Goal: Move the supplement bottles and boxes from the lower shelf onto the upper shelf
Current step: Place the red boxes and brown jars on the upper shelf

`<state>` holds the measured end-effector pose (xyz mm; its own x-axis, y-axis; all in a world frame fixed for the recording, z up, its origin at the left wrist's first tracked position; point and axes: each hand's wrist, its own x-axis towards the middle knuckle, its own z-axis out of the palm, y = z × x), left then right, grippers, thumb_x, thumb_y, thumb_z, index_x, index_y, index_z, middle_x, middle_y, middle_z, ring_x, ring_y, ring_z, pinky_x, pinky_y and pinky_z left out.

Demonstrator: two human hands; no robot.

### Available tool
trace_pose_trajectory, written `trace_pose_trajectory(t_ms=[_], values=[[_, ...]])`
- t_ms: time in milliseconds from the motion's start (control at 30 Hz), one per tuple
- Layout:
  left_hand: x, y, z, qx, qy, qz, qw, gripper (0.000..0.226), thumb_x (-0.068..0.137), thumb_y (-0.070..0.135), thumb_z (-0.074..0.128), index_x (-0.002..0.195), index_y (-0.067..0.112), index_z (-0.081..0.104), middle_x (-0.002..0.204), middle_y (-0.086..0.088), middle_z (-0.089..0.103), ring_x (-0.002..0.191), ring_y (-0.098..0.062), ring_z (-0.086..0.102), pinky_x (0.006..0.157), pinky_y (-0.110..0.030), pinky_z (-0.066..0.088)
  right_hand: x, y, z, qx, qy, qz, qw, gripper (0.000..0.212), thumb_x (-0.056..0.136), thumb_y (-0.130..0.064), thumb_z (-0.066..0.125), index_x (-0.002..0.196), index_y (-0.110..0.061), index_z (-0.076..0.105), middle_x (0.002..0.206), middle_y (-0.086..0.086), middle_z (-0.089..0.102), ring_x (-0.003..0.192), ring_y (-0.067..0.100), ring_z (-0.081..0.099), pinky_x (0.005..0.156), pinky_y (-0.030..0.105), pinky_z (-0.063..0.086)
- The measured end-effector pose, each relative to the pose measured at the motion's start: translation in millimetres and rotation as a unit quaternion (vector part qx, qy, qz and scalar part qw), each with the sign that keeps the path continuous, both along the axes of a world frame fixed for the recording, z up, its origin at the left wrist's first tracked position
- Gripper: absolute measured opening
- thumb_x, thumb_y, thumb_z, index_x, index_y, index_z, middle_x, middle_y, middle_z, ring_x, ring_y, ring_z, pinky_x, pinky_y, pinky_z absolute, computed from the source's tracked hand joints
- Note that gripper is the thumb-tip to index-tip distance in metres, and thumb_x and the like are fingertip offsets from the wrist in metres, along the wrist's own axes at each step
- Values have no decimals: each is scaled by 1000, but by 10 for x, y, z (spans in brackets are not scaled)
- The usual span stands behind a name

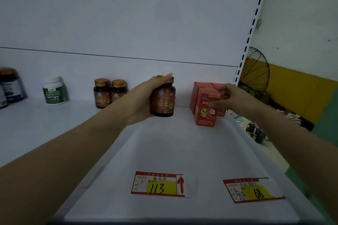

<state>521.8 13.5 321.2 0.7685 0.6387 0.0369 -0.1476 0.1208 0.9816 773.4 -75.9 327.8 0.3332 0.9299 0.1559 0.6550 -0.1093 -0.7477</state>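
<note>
My left hand (146, 95) grips a dark brown bottle (162, 99) with a gold cap, held upright just above the white shelf (164, 142), finger over the cap. Two matching brown bottles (109, 92) stand to its left near the back panel. My right hand (230, 97) holds the upper part of a red box (205, 111) with a yellow chick picture, standing on the shelf. More red boxes (201, 87) stand right behind it, partly hidden.
A white-capped green-label bottle (54, 90) and dark purple-label bottles (11, 86) stand at the far left. Price tags marked 113 (159, 184) and 68 (254, 191) sit on the shelf's front edge. A fan (256, 71) and clutter lie beyond the shelf's right upright.
</note>
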Motion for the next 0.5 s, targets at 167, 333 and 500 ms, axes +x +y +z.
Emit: trace_pose_trajectory(t_ms=[167,333,500], values=[[19,60,-10,-1,1,-14,1000,46,77,49,68,109,21,52,107,-7,55,97,-28,55,87,-42,48,4,20,17,-3,-20,-4,1000,53,71,-24,81,115,-20,52,103,-4,63,88,10,60,67,19,46],[18,78,-12,-2,5,-6,1000,44,77,48,68,109,22,53,106,-6,57,98,-27,57,85,-40,49,-20,19,45,-11,-69,-27,997,56,69,-28,82,114,-22,49,103,-4,61,93,14,61,79,28,50],[-17,55,-7,-13,7,-12,1000,46,76,48,69,107,20,50,100,-4,57,92,-25,58,81,-39,47,-34,-16,-26,-38,-97,-14,994,66,69,-20,83,118,-18,39,91,-13,55,88,11,61,86,35,54]])
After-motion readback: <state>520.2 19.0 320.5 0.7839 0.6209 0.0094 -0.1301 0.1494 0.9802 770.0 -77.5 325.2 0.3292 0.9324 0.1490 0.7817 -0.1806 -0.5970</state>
